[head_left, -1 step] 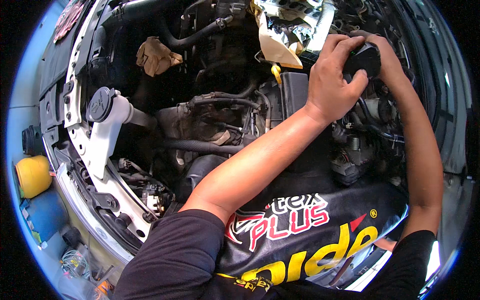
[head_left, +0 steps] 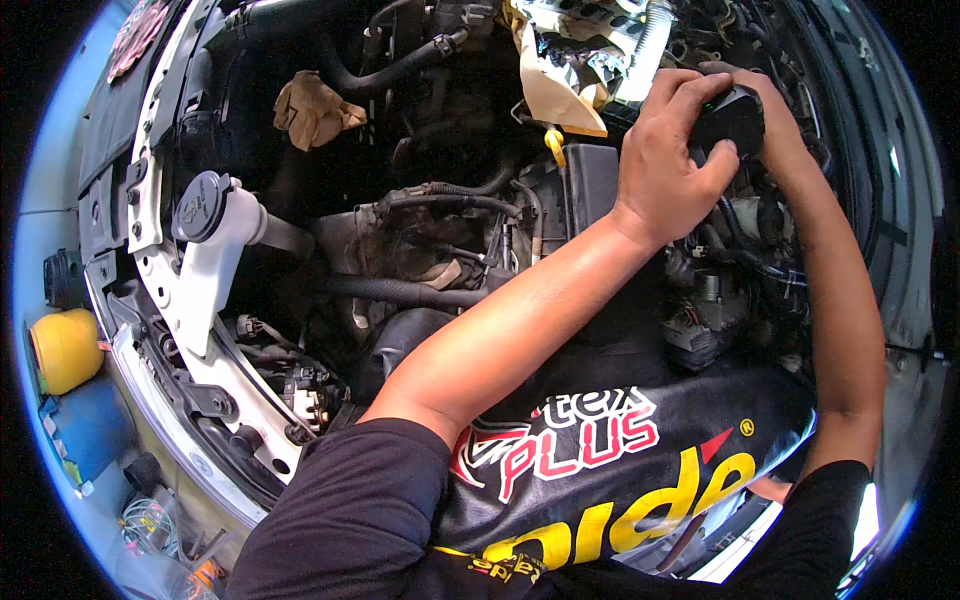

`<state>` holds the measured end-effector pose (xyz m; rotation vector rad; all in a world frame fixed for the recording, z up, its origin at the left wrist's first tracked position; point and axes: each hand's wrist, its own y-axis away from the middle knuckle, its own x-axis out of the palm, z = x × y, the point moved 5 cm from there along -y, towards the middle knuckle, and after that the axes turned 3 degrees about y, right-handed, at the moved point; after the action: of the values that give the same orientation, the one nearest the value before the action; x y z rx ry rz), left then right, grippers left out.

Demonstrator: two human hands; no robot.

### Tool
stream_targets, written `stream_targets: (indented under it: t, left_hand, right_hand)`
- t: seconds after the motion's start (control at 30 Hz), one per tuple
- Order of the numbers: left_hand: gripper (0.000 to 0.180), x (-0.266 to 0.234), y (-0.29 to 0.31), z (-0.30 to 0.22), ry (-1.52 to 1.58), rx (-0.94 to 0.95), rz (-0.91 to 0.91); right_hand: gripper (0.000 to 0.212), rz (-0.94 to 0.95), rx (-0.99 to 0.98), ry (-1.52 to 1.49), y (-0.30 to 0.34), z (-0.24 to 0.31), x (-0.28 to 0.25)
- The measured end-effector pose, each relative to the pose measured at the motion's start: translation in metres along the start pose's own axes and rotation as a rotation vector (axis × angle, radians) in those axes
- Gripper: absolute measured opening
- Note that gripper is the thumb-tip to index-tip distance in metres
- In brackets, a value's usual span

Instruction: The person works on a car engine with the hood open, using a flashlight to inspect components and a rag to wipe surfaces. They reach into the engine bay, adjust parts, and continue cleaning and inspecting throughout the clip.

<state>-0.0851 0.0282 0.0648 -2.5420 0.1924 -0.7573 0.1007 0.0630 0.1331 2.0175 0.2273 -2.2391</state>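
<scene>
Both my hands reach over the right far part of an engine bay and are closed around a black, blunt-ended object (head_left: 735,122). A tiny green light shows near its top; its exact kind is unclear. My left hand (head_left: 660,170) grips its left side, thumb at the lower edge and fingers over the top. From the far right, my right hand (head_left: 775,105) wraps its other side, most of those fingers hidden. Left of them, crumpled brown paper (head_left: 565,95) lies beside the exposed metal engine part (head_left: 610,25). Just below is a black box-shaped part (head_left: 592,185) near a yellow loop handle (head_left: 555,146).
A white filler neck with a dark cap (head_left: 203,205) rises at the left, by the white body rail (head_left: 165,290). Brown paper (head_left: 313,110) is wadded among hoses. A black printed cover (head_left: 620,470) drapes the near edge. Wiring and connectors (head_left: 715,310) crowd below my hands.
</scene>
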Motion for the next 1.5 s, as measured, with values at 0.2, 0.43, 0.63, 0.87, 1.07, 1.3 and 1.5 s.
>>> stream_targets:
  t: [0.2, 0.43, 0.63, 0.87, 1.07, 1.3, 1.5]
  left_hand:
    - [0.051, -0.001, -0.003, -0.005, -0.010, 0.110, 0.001]
    - [0.051, -0.002, -0.002, -0.003, -0.023, 0.067, 0.010]
    - [0.050, -0.001, -0.003, -0.002, 0.002, 0.054, 0.010]
    - [0.050, -0.002, -0.003, -0.004, -0.034, 0.076, 0.014]
    - [0.049, -0.005, -0.005, -0.004, -0.045, 0.091, -0.012]
    - [0.051, -0.005, -0.005, -0.002, -0.005, 0.048, -0.015]
    - [0.052, -0.004, -0.004, -0.003, -0.002, 0.068, -0.002]
  right_hand:
    - [0.029, 0.042, 0.050, -0.014, -0.020, 0.001, 0.027]
    - [0.035, 0.360, 0.150, 0.221, -0.037, -0.004, 0.020]
    - [0.035, 0.094, 0.017, 0.318, -0.011, 0.011, -0.017]
    - [0.054, 0.212, 0.318, -0.252, -0.012, -0.005, 0.002]
    - [0.047, 0.345, 0.390, -0.398, -0.017, -0.014, 0.018]
    - [0.031, 0.198, 0.286, -0.625, -0.009, -0.037, 0.035]
    - [0.027, 0.085, 0.066, -0.659, -0.009, -0.033, 0.054]
